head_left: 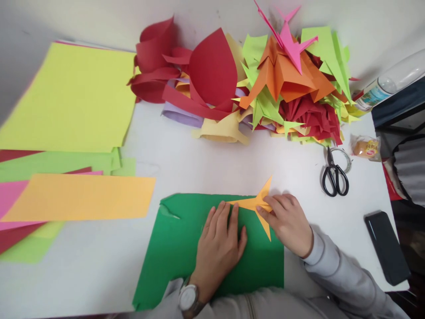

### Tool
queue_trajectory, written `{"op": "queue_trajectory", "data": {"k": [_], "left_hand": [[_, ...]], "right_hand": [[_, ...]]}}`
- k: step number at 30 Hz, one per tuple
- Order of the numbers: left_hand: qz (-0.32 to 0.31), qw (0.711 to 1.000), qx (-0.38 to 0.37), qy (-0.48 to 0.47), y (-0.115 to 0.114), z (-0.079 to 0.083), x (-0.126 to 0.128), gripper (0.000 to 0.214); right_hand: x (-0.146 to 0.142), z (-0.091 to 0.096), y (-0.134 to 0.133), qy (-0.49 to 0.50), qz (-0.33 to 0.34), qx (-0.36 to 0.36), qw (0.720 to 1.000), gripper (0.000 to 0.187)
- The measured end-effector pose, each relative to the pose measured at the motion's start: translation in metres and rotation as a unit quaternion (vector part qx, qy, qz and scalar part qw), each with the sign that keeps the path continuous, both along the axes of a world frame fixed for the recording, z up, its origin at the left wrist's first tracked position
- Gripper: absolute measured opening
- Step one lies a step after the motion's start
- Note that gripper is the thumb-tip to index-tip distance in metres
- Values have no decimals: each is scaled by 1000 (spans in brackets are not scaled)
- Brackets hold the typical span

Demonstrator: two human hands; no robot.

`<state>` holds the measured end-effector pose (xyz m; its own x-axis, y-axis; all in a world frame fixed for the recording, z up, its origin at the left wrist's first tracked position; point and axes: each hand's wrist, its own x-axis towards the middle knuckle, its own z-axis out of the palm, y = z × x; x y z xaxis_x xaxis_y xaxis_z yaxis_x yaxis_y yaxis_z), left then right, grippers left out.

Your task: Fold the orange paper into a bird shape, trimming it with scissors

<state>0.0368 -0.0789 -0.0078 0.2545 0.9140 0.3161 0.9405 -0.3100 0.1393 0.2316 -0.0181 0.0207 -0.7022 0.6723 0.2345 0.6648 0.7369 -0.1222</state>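
A yellow-orange folded paper figure (249,204) with several pointed arms lies over the far edge of a green sheet (172,248). My right hand (288,221) pinches its right-hand part between thumb and fingers. Flat on the green sheet rests my left hand (221,243), its fingers stretched out and the fingertips touching the long left point of the figure. A watch (188,297) is on my left wrist. Part of the figure is hidden under the right fingers.
Yellow sheets (73,97) and an orange paper strip (89,197) lie at left. Red paper shapes (212,66) and a heap of folded paper with a pink figure (292,44) line the wall. Scissors (334,175), a wrapped snack (365,147), a bottle (381,88) and a black phone (387,248) are at right.
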Motion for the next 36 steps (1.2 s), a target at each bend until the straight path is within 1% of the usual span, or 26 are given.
{"op": "queue_trajectory", "data": {"k": [8, 13, 18, 23, 25, 30, 32, 36], "left_hand": [[-5, 1000, -7, 0, -2, -1, 0, 64], [13, 1000, 0, -3, -2, -2, 0, 68], [21, 1000, 8, 12, -2, 1, 2, 68], [53, 998, 16, 26, -3, 3, -2, 74], [40, 999, 21, 18, -3, 3, -2, 71], [-80, 997, -7, -22, -1, 4, 7, 51], [-88, 996, -18, -23, 1, 4, 11, 47], [-55, 998, -19, -22, 0, 2, 12, 50]], "right_hand": [[-1, -2, -2, -9, -13, -3, 1000, 23], [0, -2, -2, -5, -12, -7, 1000, 22], [0, -2, -2, -11, -12, -10, 1000, 22], [0, -2, -2, -4, -10, -1, 1000, 19], [-1, -2, -2, -4, -10, 1, 1000, 20], [-2, 1, -1, -15, -14, -18, 1000, 19], [-1, 1, -1, -17, -13, -23, 1000, 20], [0, 0, -1, -16, -10, -22, 1000, 20]]}}
